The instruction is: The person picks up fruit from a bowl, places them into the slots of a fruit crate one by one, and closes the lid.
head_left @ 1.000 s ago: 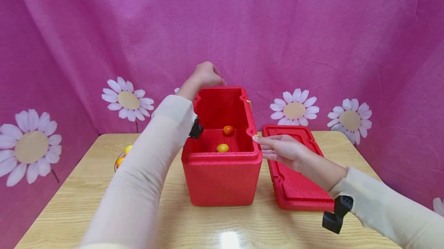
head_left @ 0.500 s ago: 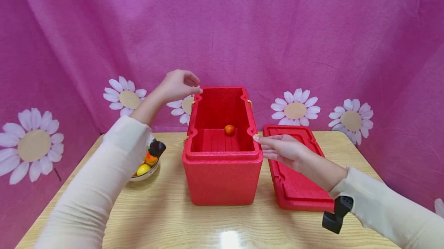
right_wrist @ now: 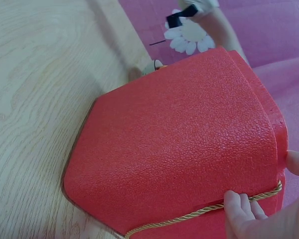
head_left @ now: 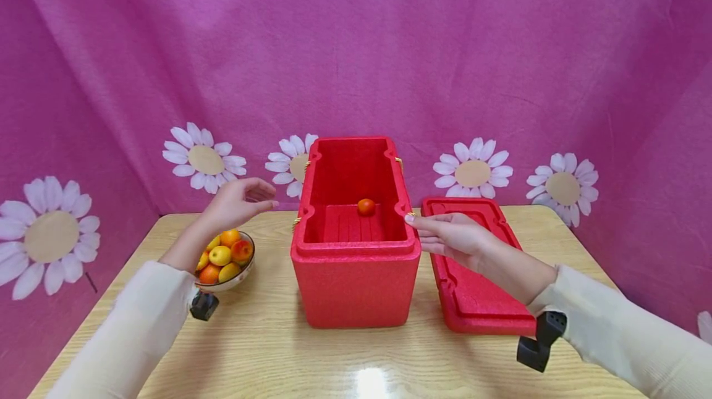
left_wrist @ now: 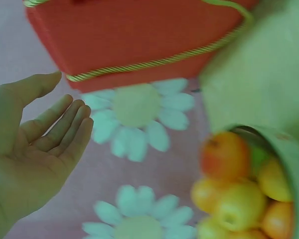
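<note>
A red foam box (head_left: 356, 288) stands lidless in the middle of the table. One red-orange fruit (head_left: 366, 207) lies on its floor; the near wall hides part of the inside. My right hand (head_left: 453, 239) holds the box's right side, thumb at the rim and fingers on the outer wall by a gold rope handle (right_wrist: 189, 215). To the left, my left hand (head_left: 236, 202) hangs in the air with nothing in it, fingers relaxed and thumb apart. Below it, partly behind the wrist, sits a bowl (head_left: 243, 277) heaped with yellow, orange and red fruit (left_wrist: 241, 204).
The red lid (head_left: 489, 288) lies flat on the wooden table (head_left: 267, 349), to the right of the box and under my right forearm. A pink cloth (head_left: 356, 47) with white daisies hangs behind the table and along both sides.
My left hand has moved from above the box leftward and down toward the fruit bowl. A yellow fruit seen inside the box earlier is now out of sight. The right hand has stayed put.
</note>
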Action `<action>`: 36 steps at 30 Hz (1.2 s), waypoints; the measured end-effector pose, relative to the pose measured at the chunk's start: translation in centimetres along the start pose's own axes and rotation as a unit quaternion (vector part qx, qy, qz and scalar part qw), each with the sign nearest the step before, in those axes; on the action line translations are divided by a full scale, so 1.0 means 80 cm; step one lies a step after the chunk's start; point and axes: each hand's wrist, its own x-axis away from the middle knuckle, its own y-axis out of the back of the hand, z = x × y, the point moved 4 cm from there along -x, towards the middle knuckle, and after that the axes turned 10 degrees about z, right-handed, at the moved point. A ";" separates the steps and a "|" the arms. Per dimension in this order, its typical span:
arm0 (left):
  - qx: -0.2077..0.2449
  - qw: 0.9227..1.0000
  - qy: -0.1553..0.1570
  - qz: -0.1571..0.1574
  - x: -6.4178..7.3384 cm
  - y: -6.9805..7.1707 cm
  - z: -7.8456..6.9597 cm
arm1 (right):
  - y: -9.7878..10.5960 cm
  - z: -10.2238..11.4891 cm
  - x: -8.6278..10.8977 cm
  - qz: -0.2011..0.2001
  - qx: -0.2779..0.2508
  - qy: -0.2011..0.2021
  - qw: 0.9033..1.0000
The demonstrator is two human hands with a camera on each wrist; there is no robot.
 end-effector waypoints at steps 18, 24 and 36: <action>-0.038 0.999 0.024 -0.006 0.054 -0.031 0.092 | 0.002 -0.002 -0.002 -0.002 0.003 0.003 1.000; -0.069 0.997 0.030 0.001 0.058 -0.037 0.101 | 0.004 -0.004 -0.001 -0.007 0.005 -0.003 1.000; -0.110 0.994 0.026 0.001 0.055 -0.046 0.101 | 0.004 -0.005 -0.002 -0.012 0.009 -0.007 1.000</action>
